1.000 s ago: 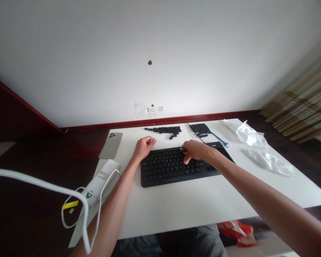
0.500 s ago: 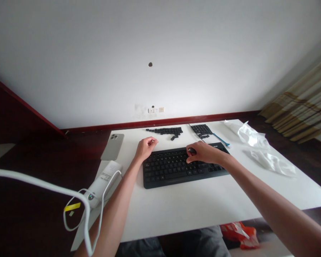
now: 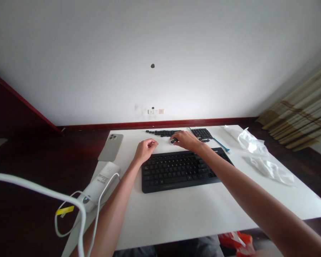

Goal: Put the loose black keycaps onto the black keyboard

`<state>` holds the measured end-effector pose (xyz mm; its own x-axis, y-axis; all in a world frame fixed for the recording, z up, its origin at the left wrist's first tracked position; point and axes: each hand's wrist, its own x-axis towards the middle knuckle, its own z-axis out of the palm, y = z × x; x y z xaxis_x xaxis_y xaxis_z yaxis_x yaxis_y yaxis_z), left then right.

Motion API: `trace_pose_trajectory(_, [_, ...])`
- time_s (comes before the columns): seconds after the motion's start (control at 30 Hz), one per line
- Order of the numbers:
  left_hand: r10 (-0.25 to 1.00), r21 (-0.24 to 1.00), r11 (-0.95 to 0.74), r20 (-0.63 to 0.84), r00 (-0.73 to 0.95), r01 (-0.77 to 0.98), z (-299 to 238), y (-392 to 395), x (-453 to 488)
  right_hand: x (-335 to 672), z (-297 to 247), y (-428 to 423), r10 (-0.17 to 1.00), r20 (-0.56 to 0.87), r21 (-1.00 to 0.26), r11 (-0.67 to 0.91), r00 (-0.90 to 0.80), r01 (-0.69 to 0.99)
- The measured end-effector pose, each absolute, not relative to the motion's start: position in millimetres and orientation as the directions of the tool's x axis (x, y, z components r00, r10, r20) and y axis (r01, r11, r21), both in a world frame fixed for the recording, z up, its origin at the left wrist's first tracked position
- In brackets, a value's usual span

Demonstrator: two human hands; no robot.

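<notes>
A black keyboard [image 3: 173, 181] lies on the white table, its right part with keys removed, as far as I can make out past my arm. My right hand [image 3: 186, 139] is beyond its back edge, fingers pinched round a small black keycap [image 3: 173, 140] among the loose ones. Whether the keycap still touches the table is unclear. Several loose black keycaps [image 3: 163, 133] lie in rows just behind. My left hand [image 3: 146, 150] rests by the keyboard's back left corner, fingers curled together; anything inside them is hidden.
More black keys [image 3: 202, 133] sit in a block at the back, with a blue brush [image 3: 221, 144] beside them. Crumpled clear plastic [image 3: 253, 142] covers the right side. A phone [image 3: 111, 148] and a white device [image 3: 100, 185] with a looping cable [image 3: 42, 187] are at the left.
My right hand has moved from over the keyboard, back and left to the loose keycaps. My left hand holds nearly the same place and pose. The view has shifted slightly.
</notes>
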<state>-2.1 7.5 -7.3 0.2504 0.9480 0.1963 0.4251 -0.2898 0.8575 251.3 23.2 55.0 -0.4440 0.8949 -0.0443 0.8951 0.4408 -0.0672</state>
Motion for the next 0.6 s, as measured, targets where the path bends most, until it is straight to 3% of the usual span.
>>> trace_pose_trajectory(0.13, [0.949,0.86,-0.289,0.201,0.242,0.42,-9.5,8.9,-1.7,242.3,60.2,21.8,0.888,-0.049,-0.043,0.455,-0.457,0.889])
trace_pose_trajectory(0.33, [0.946,0.865,-0.299,0.211,0.248,0.403,-12.5,10.1,-1.6,252.0,80.1,-18.7,0.876,0.088,-0.259,0.48,-0.475,0.838])
trace_pose_trajectory(0.5, [0.944,0.854,-0.303,0.208,0.256,0.423,-8.1,7.5,-2.7,266.6,92.6,-70.0,0.886,-0.04,-0.426,0.402,-0.461,0.81])
trace_pose_trajectory(0.6, [0.943,0.846,-0.309,0.215,0.253,0.435,-6.0,6.8,-2.9,275.9,90.4,-92.7,0.892,-0.132,-0.453,0.333,-0.432,0.827])
